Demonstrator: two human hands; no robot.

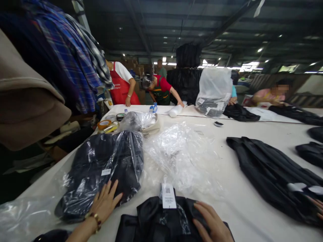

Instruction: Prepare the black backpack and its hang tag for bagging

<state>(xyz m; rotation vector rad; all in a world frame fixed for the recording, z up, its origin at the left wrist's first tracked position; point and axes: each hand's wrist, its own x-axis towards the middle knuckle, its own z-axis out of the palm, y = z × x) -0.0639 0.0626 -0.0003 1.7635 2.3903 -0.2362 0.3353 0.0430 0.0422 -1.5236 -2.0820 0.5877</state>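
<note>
Blue plaid shirts (68, 53), black garments (272, 174), white table (242, 211), red apron (121, 86)

on the surface (252, 208), a bagged garment (108, 168) lies left of loose plastic (181, 154); a tagged garment (151, 222) lies before it.

Garment packing workshop, by the look of it: dark metal roof overhead, long white worktable (252, 134), bagged black clothing (108, 168), tape rolls (103, 124), hanging plaid shirts (68, 50), aproned worker (122, 84) at the far edge.
</note>
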